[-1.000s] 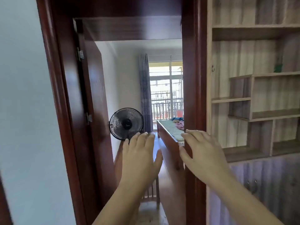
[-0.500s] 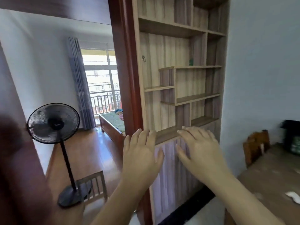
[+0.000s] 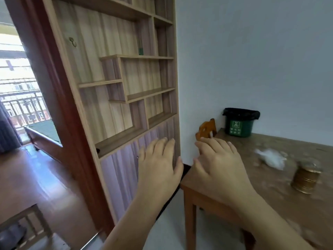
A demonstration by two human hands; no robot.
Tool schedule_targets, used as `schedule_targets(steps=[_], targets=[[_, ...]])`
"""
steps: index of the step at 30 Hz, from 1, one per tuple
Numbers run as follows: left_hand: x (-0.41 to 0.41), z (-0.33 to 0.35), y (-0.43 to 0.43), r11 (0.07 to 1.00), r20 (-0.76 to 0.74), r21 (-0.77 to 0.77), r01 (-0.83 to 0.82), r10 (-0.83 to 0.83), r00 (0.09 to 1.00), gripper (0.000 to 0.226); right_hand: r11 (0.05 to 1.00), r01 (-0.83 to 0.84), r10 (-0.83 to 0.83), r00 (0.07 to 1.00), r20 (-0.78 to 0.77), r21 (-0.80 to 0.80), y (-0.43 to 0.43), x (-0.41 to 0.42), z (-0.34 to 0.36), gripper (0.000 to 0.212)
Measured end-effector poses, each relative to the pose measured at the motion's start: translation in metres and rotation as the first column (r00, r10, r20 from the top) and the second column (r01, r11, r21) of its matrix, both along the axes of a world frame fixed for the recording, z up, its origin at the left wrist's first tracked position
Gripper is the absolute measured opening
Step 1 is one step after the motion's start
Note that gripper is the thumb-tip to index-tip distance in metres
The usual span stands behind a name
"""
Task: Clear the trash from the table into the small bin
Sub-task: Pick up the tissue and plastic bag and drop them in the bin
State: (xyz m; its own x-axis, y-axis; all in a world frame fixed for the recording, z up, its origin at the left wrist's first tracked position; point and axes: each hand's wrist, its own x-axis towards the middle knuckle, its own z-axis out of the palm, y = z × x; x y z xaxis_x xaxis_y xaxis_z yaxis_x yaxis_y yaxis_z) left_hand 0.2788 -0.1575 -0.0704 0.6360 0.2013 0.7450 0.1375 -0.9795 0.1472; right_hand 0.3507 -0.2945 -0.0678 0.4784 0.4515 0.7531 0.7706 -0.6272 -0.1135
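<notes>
A small green bin with a black liner stands at the far corner of the brown wooden table, against the wall. A crumpled white piece of trash lies on the table in front of the bin. To its right, nearer me, stands a golden jar-like object, blurred. My left hand and my right hand are held out flat in front of me, palms down, fingers apart, holding nothing. My right hand hovers over the table's left end; my left hand is off the table, before the cabinet.
A tall wooden shelf cabinet stands left of the table, beside a dark red door frame. A wooden chair back shows at the table's far left corner. Another chair is at the bottom left.
My view has swung to the right, from the doorway and fan to the cabinet and table. The bin and trash have come into sight. Both hands keep the same open pose.
</notes>
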Motion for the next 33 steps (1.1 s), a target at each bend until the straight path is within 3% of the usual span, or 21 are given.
schedule_targets(steps=[14,24,33], targets=[[0.091,-0.066,-0.057,0.985,-0.095,-0.065,0.159,-0.165,0.982,0.046,0.984,0.170,-0.177,0.977,-0.121,-0.060,-0.071,0.066,-0.059,0.040],[0.184,-0.114,-0.003,0.939,-0.147,-0.173,0.299,-0.324,0.935,0.046,0.943,0.307,-0.321,0.941,-0.109,-0.126,-0.026,0.148,-0.105,0.042],[0.278,-0.139,0.051,0.877,-0.195,-0.188,0.443,-0.475,0.858,0.044,0.888,0.445,-0.459,0.868,-0.188,-0.116,0.016,0.221,-0.133,0.034]])
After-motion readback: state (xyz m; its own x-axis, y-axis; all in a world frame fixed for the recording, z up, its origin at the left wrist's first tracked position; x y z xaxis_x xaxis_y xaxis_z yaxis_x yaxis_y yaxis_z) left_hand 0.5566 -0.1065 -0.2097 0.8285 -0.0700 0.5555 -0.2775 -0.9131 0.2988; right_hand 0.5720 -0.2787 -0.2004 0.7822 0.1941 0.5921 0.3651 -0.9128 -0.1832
